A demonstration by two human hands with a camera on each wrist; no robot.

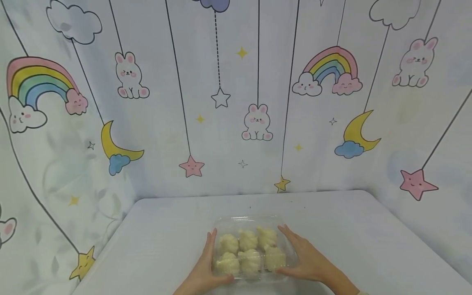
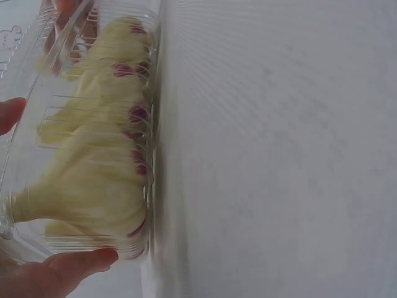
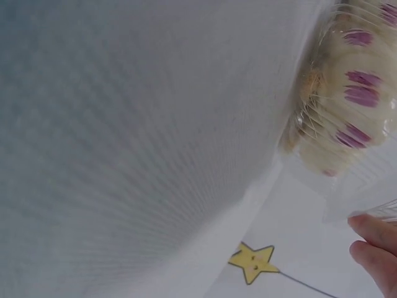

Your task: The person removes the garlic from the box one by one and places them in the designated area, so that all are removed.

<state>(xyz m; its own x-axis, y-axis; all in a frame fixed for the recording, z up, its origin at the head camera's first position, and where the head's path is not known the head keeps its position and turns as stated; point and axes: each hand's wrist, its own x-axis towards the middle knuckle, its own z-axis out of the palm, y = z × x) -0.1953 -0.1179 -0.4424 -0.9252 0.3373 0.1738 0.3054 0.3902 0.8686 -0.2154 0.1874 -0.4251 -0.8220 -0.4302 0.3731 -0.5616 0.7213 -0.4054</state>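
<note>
Ribbed clear plastic box (image 1: 245, 223), pale bulbous pieces (image 1: 248, 240), gripping fingers (image 1: 294, 240)

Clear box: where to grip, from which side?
I'd take the box by its left and right walls, one hand from each side. These walls face each other, with the six buns in two rows of three between them, so the load should balance. The left hand and right hand hold it there. The plastic looks thin; squeeze lightly.

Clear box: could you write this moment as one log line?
clear box: six garlic bulbs inside | left hand: holds left side | right hand: holds right side
</note>
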